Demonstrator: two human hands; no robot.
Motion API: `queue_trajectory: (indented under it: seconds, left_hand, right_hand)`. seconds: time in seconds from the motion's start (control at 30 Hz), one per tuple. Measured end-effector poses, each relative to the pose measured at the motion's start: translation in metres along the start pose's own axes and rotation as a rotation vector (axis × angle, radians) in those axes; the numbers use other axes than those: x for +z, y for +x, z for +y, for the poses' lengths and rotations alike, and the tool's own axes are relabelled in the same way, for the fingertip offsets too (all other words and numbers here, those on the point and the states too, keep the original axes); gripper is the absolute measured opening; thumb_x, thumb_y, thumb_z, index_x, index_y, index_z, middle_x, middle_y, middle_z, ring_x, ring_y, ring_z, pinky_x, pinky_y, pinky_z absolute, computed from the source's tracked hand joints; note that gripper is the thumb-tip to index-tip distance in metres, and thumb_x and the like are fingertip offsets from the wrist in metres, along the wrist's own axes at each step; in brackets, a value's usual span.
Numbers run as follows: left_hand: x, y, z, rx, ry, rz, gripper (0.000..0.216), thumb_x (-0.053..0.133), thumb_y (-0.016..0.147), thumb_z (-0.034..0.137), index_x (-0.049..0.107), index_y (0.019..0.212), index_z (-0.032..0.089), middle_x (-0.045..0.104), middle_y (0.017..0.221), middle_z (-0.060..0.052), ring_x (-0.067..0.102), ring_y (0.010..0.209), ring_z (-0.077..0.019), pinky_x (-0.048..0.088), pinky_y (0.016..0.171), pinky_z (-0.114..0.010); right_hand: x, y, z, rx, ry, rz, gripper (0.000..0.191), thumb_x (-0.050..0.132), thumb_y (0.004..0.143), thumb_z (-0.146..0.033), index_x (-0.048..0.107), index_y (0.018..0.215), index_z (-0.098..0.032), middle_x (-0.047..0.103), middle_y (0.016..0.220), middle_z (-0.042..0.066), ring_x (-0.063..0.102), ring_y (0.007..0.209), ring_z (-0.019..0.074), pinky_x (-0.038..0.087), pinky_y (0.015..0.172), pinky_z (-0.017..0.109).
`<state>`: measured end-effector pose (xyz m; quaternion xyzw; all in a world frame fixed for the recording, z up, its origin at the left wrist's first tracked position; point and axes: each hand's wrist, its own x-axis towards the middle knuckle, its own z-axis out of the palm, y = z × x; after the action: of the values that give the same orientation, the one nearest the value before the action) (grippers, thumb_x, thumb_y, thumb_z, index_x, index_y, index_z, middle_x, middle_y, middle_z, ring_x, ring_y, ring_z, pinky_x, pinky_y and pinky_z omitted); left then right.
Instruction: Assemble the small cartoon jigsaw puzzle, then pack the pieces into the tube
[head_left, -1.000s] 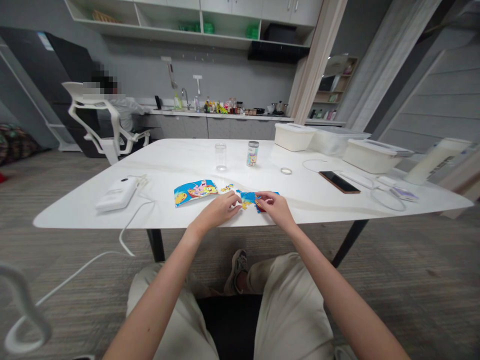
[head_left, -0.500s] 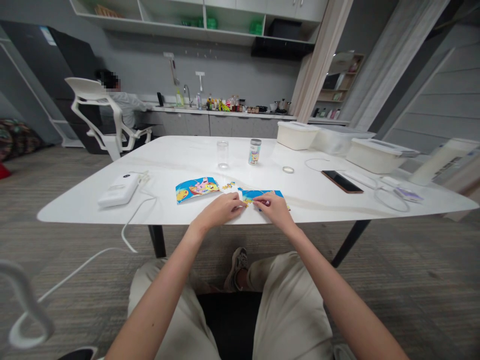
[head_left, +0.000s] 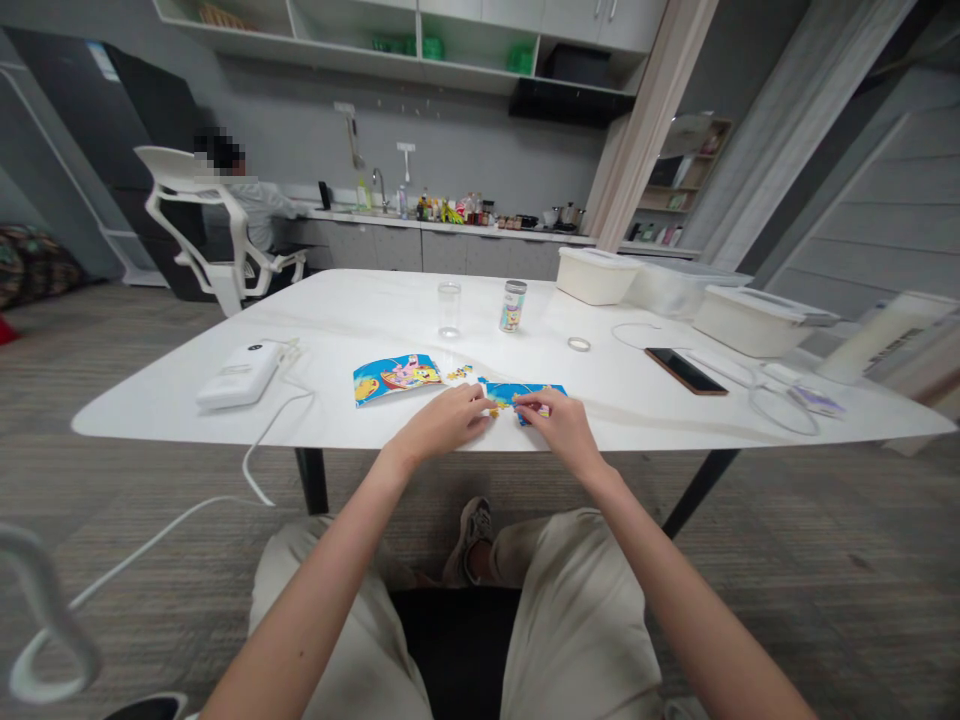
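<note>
A partly joined blue jigsaw puzzle (head_left: 541, 390) with cartoon figures lies flat near the table's front edge, between my hands. From the left, my left hand (head_left: 448, 418) rests at its edge, fingers bent and closed around a small yellow jigsaw piece (head_left: 493, 412). Over the puzzle's lower part, my right hand (head_left: 561, 422) has thumb and index finger pinched on a piece mostly hidden by the fingertips. Several loose pieces (head_left: 460, 373) lie just behind my left hand. A curved picture sheet (head_left: 397, 377) with the same cartoon style lies to the left.
Behind stand a clear jar (head_left: 448, 310) and a cartoon-printed can (head_left: 512, 307), with a ring (head_left: 578, 344) nearby. A white power bank (head_left: 241, 375) with cables lies left; a phone (head_left: 685, 371) and storage bins (head_left: 598, 277) are right. A person (head_left: 251, 210) sits at the back left.
My right hand has shifted slightly right over the puzzle, fingers still pinched. The left hand has hardly moved. The whole view has tilted a little.
</note>
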<state>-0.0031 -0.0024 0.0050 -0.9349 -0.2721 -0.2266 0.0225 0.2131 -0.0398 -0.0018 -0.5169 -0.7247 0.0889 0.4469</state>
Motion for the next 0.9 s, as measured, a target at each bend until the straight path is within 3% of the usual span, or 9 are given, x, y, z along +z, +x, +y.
queue_trajectory:
  seconds: [0.23, 0.9]
  left_hand:
    - [0.0, 0.003, 0.001, 0.082, -0.077, -0.039, 0.029, 0.043, 0.096, 0.019, 0.065, 0.115, 0.018, 0.065, 0.124, -0.01, 0.06, 0.115, -0.0198, 0.044, 0.103, -0.037]
    - [0.002, 0.002, -0.001, 0.043, -0.092, -0.07, 0.03, 0.042, 0.097, 0.023, 0.066, 0.113, 0.016, 0.067, 0.123, -0.01, 0.061, 0.114, -0.0207, 0.044, 0.102, -0.035]
  right_hand:
    - [0.0, -0.004, 0.014, -0.059, -0.045, -0.059, 0.011, 0.064, 0.083, -0.025, 0.074, 0.083, -0.025, 0.075, 0.087, 0.004, 0.066, 0.082, 0.0224, 0.052, 0.082, 0.039]
    - [0.004, -0.004, 0.014, -0.126, -0.09, -0.077, 0.016, 0.062, 0.084, -0.018, 0.075, 0.085, -0.026, 0.074, 0.09, 0.004, 0.065, 0.09, 0.0231, 0.049, 0.089, 0.042]
